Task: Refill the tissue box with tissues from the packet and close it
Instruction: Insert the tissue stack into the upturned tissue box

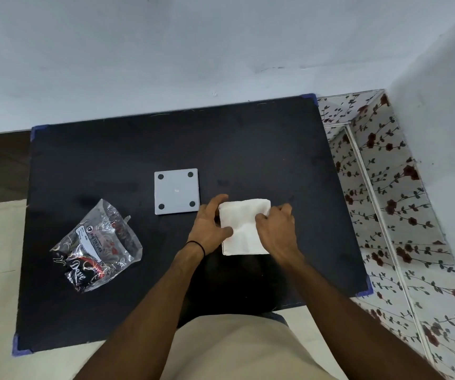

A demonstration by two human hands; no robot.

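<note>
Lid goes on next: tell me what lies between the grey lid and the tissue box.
Nothing visible. The grey lid lies apart, up-left of the tissue box; only the left hand on the box's near side borders that path.

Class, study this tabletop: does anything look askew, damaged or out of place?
The plastic packet lies crumpled and torn open at the table's left. The grey lid sits upside down, feet showing, apart from the tissue box both hands press on.
</note>
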